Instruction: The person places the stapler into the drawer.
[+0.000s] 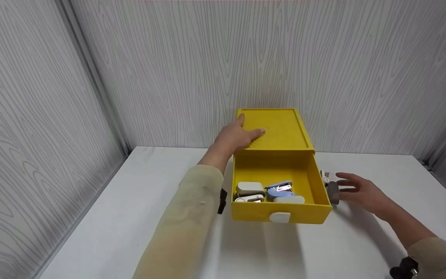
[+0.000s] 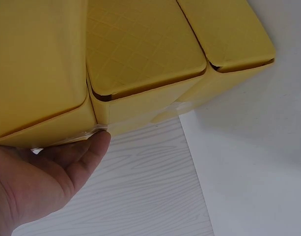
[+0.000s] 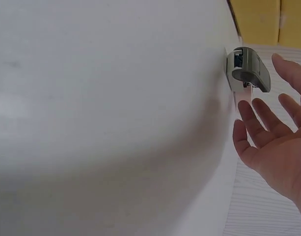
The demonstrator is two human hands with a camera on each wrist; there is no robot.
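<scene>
Left hand [image 1: 238, 137] flat on the lid of the yellow box [image 1: 281, 130], fingers [image 1: 256, 133] straight and lightly spread, thumb at the lid's left edge; nothing gripped. In the left wrist view, palm [image 2: 37, 182] pressed against the box's yellow side. Box standing at the back edge of the white desk [image 1: 130, 217], touching the grey wood-grain wall [image 1: 207, 69]. Drawer [image 1: 285, 215] pulled out toward the desk's front edge, white tab [image 1: 280, 217] in the middle of its front panel. Inside the drawer, at its front: several small staplers, one beige [image 1: 249, 188], one blue [image 1: 280, 190], one white [image 1: 249, 198] and one pale grey-blue [image 1: 289, 200], lying close together and partly touching.

Right hand [image 1: 362, 192] low over the desk on the right of the drawer, fingers [image 3: 258, 120] straight and spread, holding nothing. Grey stapler [image 1: 332, 192] on the desk just beside the drawer's right wall, near its front corner; fingertips just short of it in the right wrist view, contact not clear in the head view. Same grey stapler [image 3: 248, 69] in the right wrist view beyond the spread fingertips, yellow box behind it. Beige sleeves [image 1: 192, 217] on both arms, dark strap at each wrist.
</scene>
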